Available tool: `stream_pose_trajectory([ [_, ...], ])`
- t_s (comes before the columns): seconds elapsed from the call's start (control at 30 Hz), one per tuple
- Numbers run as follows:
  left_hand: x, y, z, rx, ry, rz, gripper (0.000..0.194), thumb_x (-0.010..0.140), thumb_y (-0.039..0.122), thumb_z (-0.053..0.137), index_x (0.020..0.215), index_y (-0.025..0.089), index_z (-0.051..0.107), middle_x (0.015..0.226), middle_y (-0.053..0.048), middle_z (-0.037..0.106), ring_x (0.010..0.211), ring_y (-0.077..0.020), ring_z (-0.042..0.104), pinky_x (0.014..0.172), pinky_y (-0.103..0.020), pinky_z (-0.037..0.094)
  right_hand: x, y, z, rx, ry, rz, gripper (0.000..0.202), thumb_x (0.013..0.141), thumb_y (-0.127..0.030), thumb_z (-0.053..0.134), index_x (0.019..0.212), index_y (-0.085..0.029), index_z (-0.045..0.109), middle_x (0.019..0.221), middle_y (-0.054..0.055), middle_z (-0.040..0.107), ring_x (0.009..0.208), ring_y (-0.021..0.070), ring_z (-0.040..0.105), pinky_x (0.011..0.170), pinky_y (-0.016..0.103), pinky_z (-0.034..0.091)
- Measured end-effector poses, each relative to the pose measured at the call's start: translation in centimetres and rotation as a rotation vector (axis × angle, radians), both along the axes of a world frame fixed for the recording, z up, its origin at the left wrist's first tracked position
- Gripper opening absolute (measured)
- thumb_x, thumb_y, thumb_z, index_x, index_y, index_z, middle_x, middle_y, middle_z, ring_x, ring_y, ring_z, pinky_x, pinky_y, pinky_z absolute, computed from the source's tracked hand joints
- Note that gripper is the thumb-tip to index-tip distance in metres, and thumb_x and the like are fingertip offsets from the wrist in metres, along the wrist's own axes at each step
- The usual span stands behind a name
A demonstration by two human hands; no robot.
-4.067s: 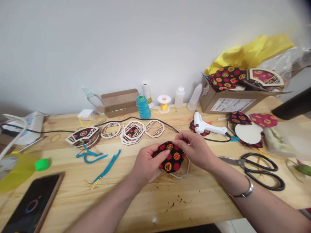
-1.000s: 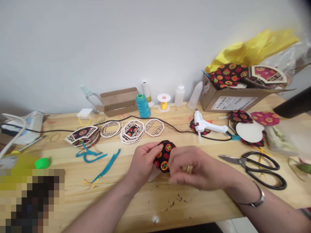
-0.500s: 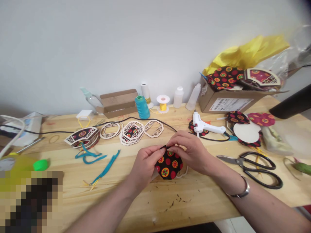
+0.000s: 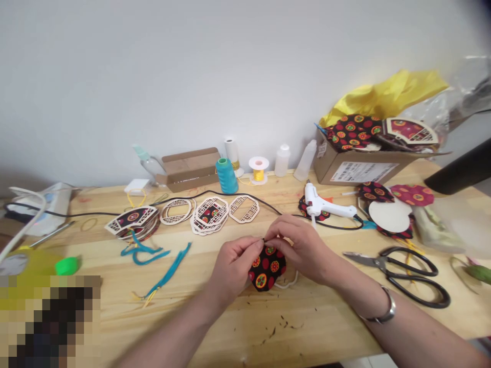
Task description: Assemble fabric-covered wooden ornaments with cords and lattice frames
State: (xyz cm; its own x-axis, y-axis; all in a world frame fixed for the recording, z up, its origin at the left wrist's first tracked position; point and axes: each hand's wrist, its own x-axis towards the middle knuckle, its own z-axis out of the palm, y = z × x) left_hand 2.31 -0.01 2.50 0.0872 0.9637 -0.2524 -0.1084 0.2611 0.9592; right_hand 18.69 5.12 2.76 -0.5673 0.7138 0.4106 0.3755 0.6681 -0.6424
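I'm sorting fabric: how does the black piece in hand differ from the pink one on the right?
The black piece has a dark ground, the pink piece a magenta one. The left hand and right hand hold the black piece; the pink piece lies untouched. Both bear round motifs.

The patterned fabric piece (image 4: 271,267) looks like matt, softly woven cloth. Beneath it, the tabletop (image 4: 230,332) is pale wood with visible grain and a faint sheen. The lattice frame (image 4: 250,212) appears to be thin, flat, matt wood. The shears (image 4: 381,262) pair dull grey metal blades with smooth, glossy black handles. White plastic, smooth and lightly shiny, forms the glue gun (image 4: 333,208); the squeeze bottle (image 4: 283,162) is translucent plastic. The carton (image 4: 325,169) is matt brown cardboard bearing a paper label (image 4: 360,170). The yellow sheet (image 4: 387,97) is creased and glossy.
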Motion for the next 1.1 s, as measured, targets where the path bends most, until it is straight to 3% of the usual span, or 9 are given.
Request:
stream_pose_trajectory([
  [0.37, -0.1, 0.2, 0.0, 0.090, 0.191, -0.031, 0.033, 0.080, 0.037, 0.058, 0.058, 0.013, 0.059, 0.055, 0.002, 0.042, 0.056, -0.0095, 0.035, 0.051, -0.020, 0.031, 0.1, -0.2, 0.4, 0.116, -0.140, 0.038, 0.017, 0.085, -0.005, 0.046, 0.078, -0.016, 0.057, 0.076, 0.004, 0.057, 0.071, 0.0147, 0.049, 0.063, 0.026, 0.040],
  [0.5, -0.6, 0.6, 0.1, 0.100, 0.178, 0.065, 0.027, 0.078, 0.034, 0.061, 0.061, 0.013, 0.065, 0.059, 0.001, 0.053, 0.059, -0.0104, 0.043, 0.055, -0.020, 0.036, 0.0, -0.7, 0.8, 0.219, -0.133, 0.042, 0.019, 0.086, -0.007, 0.043, 0.077, -0.016, 0.057, 0.075, 0.005, 0.059, 0.071, 0.0161, 0.047, 0.064, 0.029, 0.040],
  [0.57, -0.8, 0.8, -0.2, 0.059, 0.067, 0.138, 0.024, 0.077, 0.035, 0.063, 0.066, 0.014, 0.068, 0.064, -0.001, 0.060, 0.062, -0.0121, 0.049, 0.059, -0.021, 0.041, -0.1, -1.5, 1.4, 0.166, -0.107, 0.162, 0.018, 0.088, -0.011, 0.045, 0.078, -0.016, 0.059, 0.076, 0.005, 0.061, 0.072, 0.0153, 0.049, 0.066, 0.029, 0.041],
  [0.7, -0.9, 1.0, -0.5, -0.066, -0.125, 0.192, 0.023, 0.075, 0.037, 0.067, 0.074, 0.014, 0.071, 0.063, -0.002, 0.065, 0.061, -0.0149, 0.056, 0.061, -0.025, 0.047, -0.6, -3.6, 3.0, -0.089, -0.083, 0.652, 0.038, 0.088, -0.031, 0.055, 0.052, -0.019, 0.047, 0.055, -0.002, 0.052, 0.057, 0.0100, 0.047, 0.057, 0.022, 0.041],
  [0.77, -0.8, 1.0, -0.4, -0.098, -0.156, 0.187, 0.024, 0.074, 0.038, 0.068, 0.076, 0.014, 0.072, 0.061, -0.002, 0.065, 0.060, -0.0157, 0.058, 0.060, -0.026, 0.048, -0.7, -4.1, 3.6, -0.162, -0.067, 0.764, 0.034, 0.088, -0.027, 0.054, 0.055, -0.019, 0.051, 0.061, -0.002, 0.057, 0.061, 0.0091, 0.051, 0.060, 0.020, 0.043],
  [0.83, -0.7, 0.9, -0.3, -0.101, -0.163, 0.159, 0.024, 0.075, 0.037, 0.067, 0.074, 0.014, 0.072, 0.059, -0.002, 0.064, 0.059, -0.0150, 0.058, 0.058, -0.025, 0.047, -0.5, -3.9, 3.9, -0.220, -0.047, 0.700, 0.016, 0.087, -0.012, 0.049, 0.080, -0.016, 0.062, 0.086, 0.003, 0.065, 0.079, 0.0093, 0.057, 0.072, 0.019, 0.046],
  [0.9, -0.6, 0.8, -0.2, -0.075, -0.171, 0.122, 0.024, 0.076, 0.037, 0.067, 0.068, 0.014, 0.070, 0.058, -0.001, 0.063, 0.057, -0.0126, 0.055, 0.056, -0.022, 0.045, -0.1, -3.1, 3.6, -0.218, -0.001, 0.500, 0.024, 0.086, -0.005, 0.045, 0.099, -0.015, 0.061, 0.096, 0.005, 0.065, 0.087, 0.0098, 0.058, 0.079, 0.021, 0.047],
  [1.0, -0.4, 0.7, -0.5, -0.051, -0.179, 0.066, 0.025, 0.076, 0.037, 0.067, 0.070, 0.013, 0.070, 0.060, 0.000, 0.062, 0.057, -0.0107, 0.053, 0.058, -0.021, 0.044, 0.3, -1.5, 2.4, -0.100, 0.051, 0.095, 0.021, 0.088, -0.013, 0.051, 0.106, -0.017, 0.060, 0.097, 0.006, 0.065, 0.090, 0.0140, 0.058, 0.082, 0.028, 0.046],
  [1.1, -0.3, 0.5, -0.7, -0.077, -0.189, 0.017, 0.029, 0.077, 0.041, 0.066, 0.075, 0.012, 0.071, 0.061, -0.001, 0.062, 0.058, -0.0114, 0.053, 0.059, -0.023, 0.045, 0.3, -0.5, 1.2, -0.084, 0.003, -0.028, 0.023, 0.083, -0.015, 0.058, 0.106, -0.016, 0.063, 0.099, 0.008, 0.065, 0.093, 0.0183, 0.058, 0.082, 0.032, 0.046],
])
